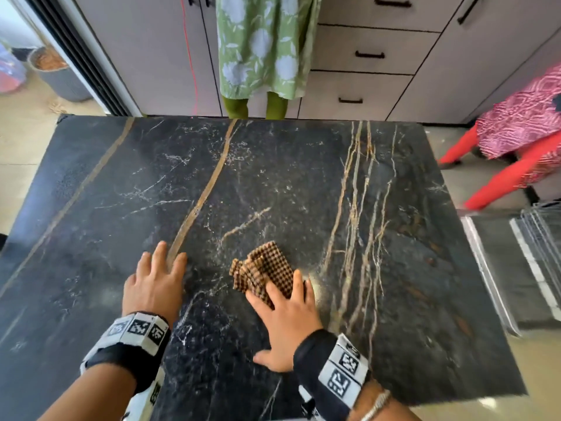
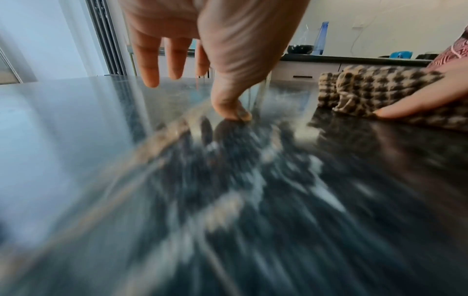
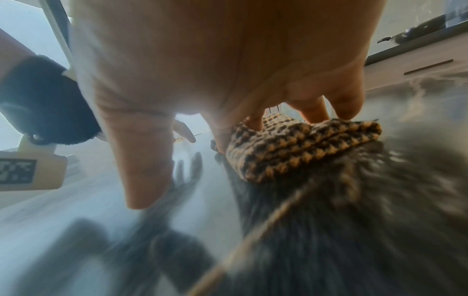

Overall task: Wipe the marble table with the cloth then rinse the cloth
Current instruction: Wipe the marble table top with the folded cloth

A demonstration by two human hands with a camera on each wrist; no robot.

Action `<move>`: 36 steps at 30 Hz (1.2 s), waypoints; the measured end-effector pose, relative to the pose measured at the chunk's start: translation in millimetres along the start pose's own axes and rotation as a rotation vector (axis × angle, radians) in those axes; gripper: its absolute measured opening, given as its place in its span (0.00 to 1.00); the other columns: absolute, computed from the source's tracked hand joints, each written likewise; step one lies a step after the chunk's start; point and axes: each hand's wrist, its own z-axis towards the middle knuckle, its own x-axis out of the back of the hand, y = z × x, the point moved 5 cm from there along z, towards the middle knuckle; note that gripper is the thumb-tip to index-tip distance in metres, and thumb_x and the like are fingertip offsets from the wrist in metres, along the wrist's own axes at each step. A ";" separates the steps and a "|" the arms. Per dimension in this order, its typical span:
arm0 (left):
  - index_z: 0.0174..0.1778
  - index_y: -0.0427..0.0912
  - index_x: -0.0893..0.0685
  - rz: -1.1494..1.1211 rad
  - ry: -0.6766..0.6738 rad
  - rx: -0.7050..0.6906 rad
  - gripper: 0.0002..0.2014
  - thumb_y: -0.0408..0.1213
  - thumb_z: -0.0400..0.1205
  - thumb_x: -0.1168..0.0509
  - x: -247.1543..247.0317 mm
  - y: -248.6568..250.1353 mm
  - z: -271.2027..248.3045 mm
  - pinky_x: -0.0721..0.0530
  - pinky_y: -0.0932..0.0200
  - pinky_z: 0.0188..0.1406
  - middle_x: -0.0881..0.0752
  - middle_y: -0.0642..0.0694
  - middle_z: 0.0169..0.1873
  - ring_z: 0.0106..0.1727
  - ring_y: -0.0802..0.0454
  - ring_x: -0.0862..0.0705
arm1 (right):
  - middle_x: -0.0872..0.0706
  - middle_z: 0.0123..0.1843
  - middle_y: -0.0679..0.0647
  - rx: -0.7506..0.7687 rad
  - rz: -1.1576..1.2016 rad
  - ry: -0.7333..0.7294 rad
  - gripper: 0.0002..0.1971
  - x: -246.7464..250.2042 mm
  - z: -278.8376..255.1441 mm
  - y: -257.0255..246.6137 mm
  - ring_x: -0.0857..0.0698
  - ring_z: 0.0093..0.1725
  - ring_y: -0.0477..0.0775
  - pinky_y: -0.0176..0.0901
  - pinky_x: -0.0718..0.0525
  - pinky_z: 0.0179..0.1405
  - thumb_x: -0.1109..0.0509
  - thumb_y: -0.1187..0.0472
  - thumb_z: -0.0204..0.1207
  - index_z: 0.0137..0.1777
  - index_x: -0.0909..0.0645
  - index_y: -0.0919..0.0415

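A folded brown-and-black checked cloth (image 1: 263, 266) (image 2: 375, 92) (image 3: 298, 148) lies on the black marble table (image 1: 273, 183) near its middle front. My right hand (image 1: 285, 317) (image 3: 228, 80) presses flat on the cloth's near edge with straight, spread fingers; its thumb rests on the marble. To the left, my left hand (image 1: 158, 281) (image 2: 202, 50) lies flat on the bare marble (image 2: 101, 120) (image 3: 380, 220), fingers straight, thumb tip touching the surface, holding nothing.
A person in a green floral dress (image 1: 261, 47) stands at the table's far edge before grey drawers (image 1: 364, 56). Another person in pink with red sleeves (image 1: 516, 141) is at the right. Wire racks (image 1: 522, 262) lie on the floor to the right.
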 end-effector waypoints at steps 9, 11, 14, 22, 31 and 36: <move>0.75 0.48 0.37 -0.051 0.023 -0.177 0.28 0.45 0.80 0.37 -13.2 70.8 -95.0 0.32 0.41 0.73 0.48 0.41 0.82 0.81 0.39 0.46 | 0.40 0.78 0.52 -0.044 0.110 0.140 0.31 -53.4 -73.1 -3.5 0.54 0.79 0.77 0.74 0.57 0.77 0.34 0.44 0.75 0.76 0.42 0.39; 0.75 0.49 0.37 -0.029 0.018 -0.232 0.28 0.47 0.80 0.37 -13.2 80.2 -109.9 0.33 0.42 0.73 0.48 0.41 0.82 0.81 0.40 0.46 | 0.37 0.76 0.53 -0.075 0.102 0.202 0.26 -60.9 -78.5 -5.0 0.51 0.78 0.78 0.73 0.53 0.76 0.37 0.48 0.79 0.75 0.41 0.39; 0.75 0.48 0.37 -0.026 -0.005 -0.251 0.29 0.48 0.79 0.36 -19.9 83.0 -131.5 0.31 0.42 0.72 0.47 0.42 0.81 0.81 0.40 0.44 | 0.36 0.76 0.54 -0.119 0.119 0.260 0.25 -72.2 -84.6 -6.1 0.48 0.77 0.78 0.74 0.50 0.76 0.40 0.55 0.81 0.76 0.40 0.39; 0.74 0.47 0.34 -0.065 -0.134 -0.178 0.28 0.49 0.79 0.37 -59.3 63.5 -189.9 0.28 0.44 0.71 0.46 0.42 0.81 0.79 0.39 0.40 | 0.31 0.78 0.49 -0.307 0.153 0.348 0.22 -120.9 -138.7 41.3 0.38 0.77 0.72 0.81 0.51 0.72 0.43 0.51 0.78 0.70 0.36 0.29; 0.74 0.44 0.32 -0.153 -0.077 -0.108 0.28 0.46 0.78 0.35 -54.5 122.9 -183.3 0.31 0.41 0.72 0.42 0.39 0.80 0.79 0.37 0.41 | 0.54 0.86 0.52 -0.541 0.277 0.337 0.30 -124.3 -163.8 161.4 0.62 0.83 0.69 0.75 0.63 0.76 0.51 0.32 0.78 0.79 0.54 0.31; 0.72 0.41 0.29 -0.184 -0.053 -0.186 0.28 0.43 0.76 0.32 -55.7 178.5 -185.8 0.33 0.38 0.73 0.41 0.36 0.79 0.79 0.35 0.42 | 0.69 0.84 0.57 -0.532 0.376 0.178 0.46 -89.8 -119.1 162.4 0.70 0.79 0.75 0.73 0.68 0.75 0.54 0.19 0.65 0.80 0.66 0.36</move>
